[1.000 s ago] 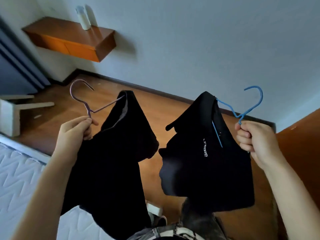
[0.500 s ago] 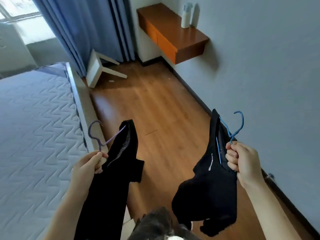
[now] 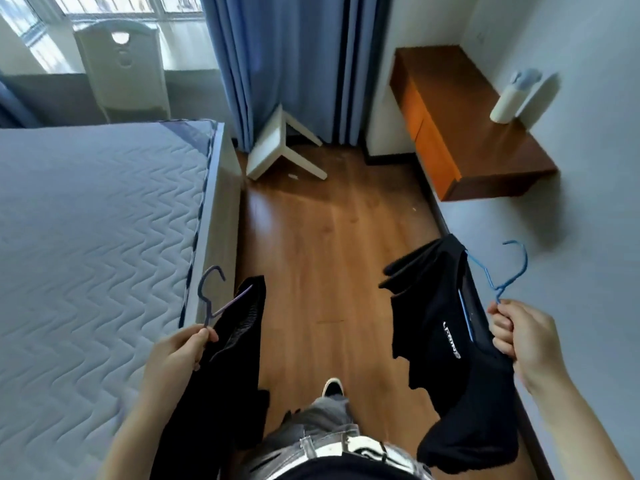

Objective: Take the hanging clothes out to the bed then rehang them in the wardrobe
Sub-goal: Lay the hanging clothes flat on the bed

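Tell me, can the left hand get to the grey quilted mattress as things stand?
Probably yes. The left hand, gripping a purple wire hanger with a black garment, is close beside the grey quilted mattress, and nothing appears to lie between them.

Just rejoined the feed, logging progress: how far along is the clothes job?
Done: two black garments are out of the wardrobe, which is not in view. In hand: the left hand pinches the purple hanger, the right hand grips the blue hanger, beside the bed. Left: no clothes on the visible bed yet; laying them down and rehanging remain.
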The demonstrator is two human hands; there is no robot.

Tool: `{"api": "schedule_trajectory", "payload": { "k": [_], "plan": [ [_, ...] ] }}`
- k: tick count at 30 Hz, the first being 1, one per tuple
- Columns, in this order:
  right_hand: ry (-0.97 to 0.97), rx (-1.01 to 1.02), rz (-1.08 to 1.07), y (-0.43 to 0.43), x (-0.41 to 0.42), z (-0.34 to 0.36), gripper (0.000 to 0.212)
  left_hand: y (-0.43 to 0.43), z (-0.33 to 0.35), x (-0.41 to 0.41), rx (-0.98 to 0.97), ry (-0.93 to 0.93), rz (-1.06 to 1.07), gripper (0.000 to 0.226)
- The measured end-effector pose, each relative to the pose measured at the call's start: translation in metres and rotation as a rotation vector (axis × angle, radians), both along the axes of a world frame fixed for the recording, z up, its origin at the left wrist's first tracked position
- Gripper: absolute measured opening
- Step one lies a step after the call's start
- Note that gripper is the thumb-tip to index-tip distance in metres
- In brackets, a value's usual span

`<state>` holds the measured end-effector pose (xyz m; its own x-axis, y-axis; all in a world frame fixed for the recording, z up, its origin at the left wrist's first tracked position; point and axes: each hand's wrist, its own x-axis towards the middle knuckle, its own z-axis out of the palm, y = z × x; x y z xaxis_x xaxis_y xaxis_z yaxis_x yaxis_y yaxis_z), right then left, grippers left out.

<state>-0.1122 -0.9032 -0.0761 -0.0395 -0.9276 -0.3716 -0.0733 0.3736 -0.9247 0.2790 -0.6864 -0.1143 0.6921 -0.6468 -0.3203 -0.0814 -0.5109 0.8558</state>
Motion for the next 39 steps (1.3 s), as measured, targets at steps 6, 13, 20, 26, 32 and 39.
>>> {"api": "schedule_trajectory", "payload": {
  "k": [6,13,20,26,32,39],
  "plan": [
    [0.086,0.002,0.093,-0.147,0.045,0.005,0.026,-0.154,0.028,0.048,-0.054,0.026,0.030,0.023],
    [0.067,0.000,0.238,-0.344,0.139,-0.019,0.027,-0.337,0.011,0.103,-0.060,0.003,0.179,0.026],
    [0.000,0.004,0.521,-0.529,0.280,-0.008,0.022,-0.459,0.025,0.166,-0.079,-0.048,0.435,0.023],
    [-0.092,0.042,0.670,-0.642,0.408,0.001,0.024,-0.523,0.040,0.240,-0.096,-0.123,0.591,0.027],
    [-0.153,0.023,0.732,-0.732,0.545,0.001,0.026,-0.595,0.051,0.334,-0.149,-0.169,0.597,0.022],
    [-0.202,-0.057,0.727,-0.819,0.696,0.028,0.025,-0.673,0.087,0.455,-0.177,-0.248,0.504,0.023]
  ]
}}
